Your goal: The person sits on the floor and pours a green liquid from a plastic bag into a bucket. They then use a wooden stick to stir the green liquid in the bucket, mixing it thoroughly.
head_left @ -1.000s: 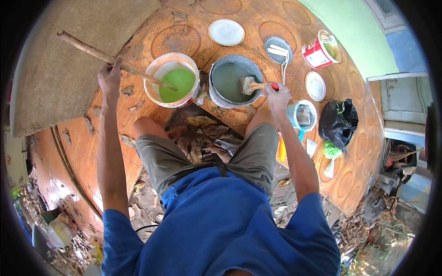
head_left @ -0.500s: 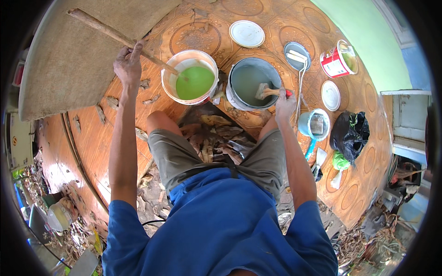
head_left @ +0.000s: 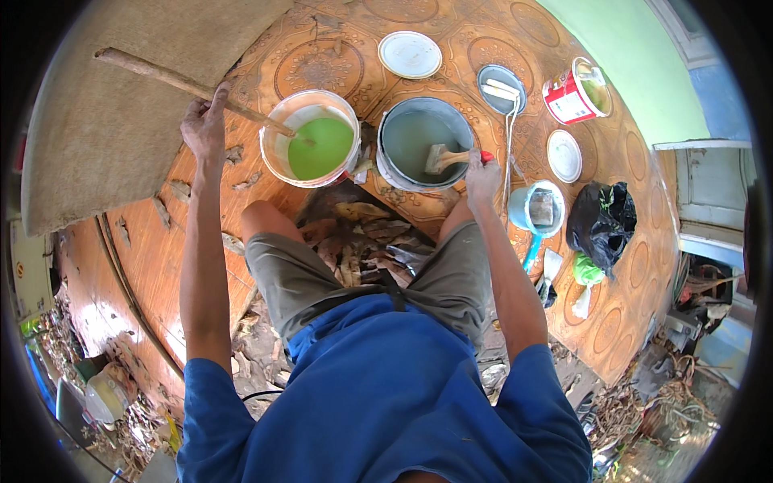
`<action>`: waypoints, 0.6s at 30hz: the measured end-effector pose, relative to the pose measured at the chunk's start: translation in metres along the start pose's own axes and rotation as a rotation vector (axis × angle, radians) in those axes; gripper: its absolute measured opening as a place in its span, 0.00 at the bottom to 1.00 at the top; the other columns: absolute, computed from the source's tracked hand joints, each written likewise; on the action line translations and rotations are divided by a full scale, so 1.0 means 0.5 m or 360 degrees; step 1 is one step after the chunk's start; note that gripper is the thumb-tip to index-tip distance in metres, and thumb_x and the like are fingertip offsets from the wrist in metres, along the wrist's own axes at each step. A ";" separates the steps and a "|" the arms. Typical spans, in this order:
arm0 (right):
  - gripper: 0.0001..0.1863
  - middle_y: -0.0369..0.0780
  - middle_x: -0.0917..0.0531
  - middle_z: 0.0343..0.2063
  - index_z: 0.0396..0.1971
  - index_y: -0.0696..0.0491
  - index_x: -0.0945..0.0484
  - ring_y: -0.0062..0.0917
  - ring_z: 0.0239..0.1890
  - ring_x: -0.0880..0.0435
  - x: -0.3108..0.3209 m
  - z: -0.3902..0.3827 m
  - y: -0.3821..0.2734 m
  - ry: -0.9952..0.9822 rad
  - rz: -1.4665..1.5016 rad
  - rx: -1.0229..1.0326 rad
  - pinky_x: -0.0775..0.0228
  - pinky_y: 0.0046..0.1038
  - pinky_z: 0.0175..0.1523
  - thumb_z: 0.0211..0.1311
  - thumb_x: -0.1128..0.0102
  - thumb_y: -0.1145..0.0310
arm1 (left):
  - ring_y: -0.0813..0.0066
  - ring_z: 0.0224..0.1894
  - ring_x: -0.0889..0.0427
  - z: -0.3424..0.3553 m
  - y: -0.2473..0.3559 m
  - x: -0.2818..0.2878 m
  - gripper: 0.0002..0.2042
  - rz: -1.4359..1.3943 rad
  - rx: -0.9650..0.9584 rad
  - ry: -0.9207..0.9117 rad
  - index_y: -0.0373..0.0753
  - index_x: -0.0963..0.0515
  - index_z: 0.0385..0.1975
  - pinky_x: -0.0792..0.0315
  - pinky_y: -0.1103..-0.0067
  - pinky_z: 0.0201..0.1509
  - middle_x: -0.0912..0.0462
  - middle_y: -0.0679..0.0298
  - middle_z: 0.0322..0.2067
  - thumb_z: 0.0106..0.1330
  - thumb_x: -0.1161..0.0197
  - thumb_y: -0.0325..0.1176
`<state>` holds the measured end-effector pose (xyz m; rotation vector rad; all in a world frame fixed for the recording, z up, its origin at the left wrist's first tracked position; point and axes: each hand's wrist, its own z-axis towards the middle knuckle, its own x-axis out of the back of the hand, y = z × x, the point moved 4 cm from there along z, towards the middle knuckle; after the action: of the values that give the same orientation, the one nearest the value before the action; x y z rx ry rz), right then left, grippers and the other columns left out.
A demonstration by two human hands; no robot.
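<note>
- Holding stick [head_left: 161,75] in left hand [head_left: 204,129]; its dipped end farther back in green paint [head_left: 324,154] than one second ago;
- right hand [head_left: 483,177] gripping brush [head_left: 456,158], still over grey bucket [head_left: 396,173]

Stick [head_left: 179,81] in left bucket [head_left: 276,146], brush [head_left: 452,158] over right bucket [head_left: 393,170]

head view: fisheye, sat on the person's head, left one of a side-by-side pair
facing: looked down and forward, over the blue shirt [head_left: 386,394] to the tiled floor [head_left: 318,68]
nearest: shirt, filled lower middle
mid-range: left hand [head_left: 204,127] and right hand [head_left: 483,179], both above picture centre
buckets: green-filled bucket [head_left: 272,153] and grey-filled bucket [head_left: 427,105] were seen from above, into their open tops
green wall [head_left: 644,72]: farther off, upper right, edge-bent
rim: round, wide coverage; corners ran black
</note>
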<state>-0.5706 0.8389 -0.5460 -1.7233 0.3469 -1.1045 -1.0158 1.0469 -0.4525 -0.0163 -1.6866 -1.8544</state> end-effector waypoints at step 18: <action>0.19 0.50 0.22 0.19 0.26 0.63 0.24 0.39 0.26 0.21 -0.008 0.009 0.038 -0.0082 -0.0076 -0.0126 0.33 0.36 0.36 0.56 0.46 0.58 | 0.43 0.53 0.34 -0.404 0.134 -0.320 0.28 0.0367 -0.0628 -0.0973 0.19 0.45 0.55 0.38 0.64 0.57 0.36 0.33 0.50 0.61 0.48 0.33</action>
<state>-0.5643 0.8356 -0.5644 -1.8353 0.3226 -1.0912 -0.7782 0.9346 -0.4945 -0.9832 -1.5574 -2.0903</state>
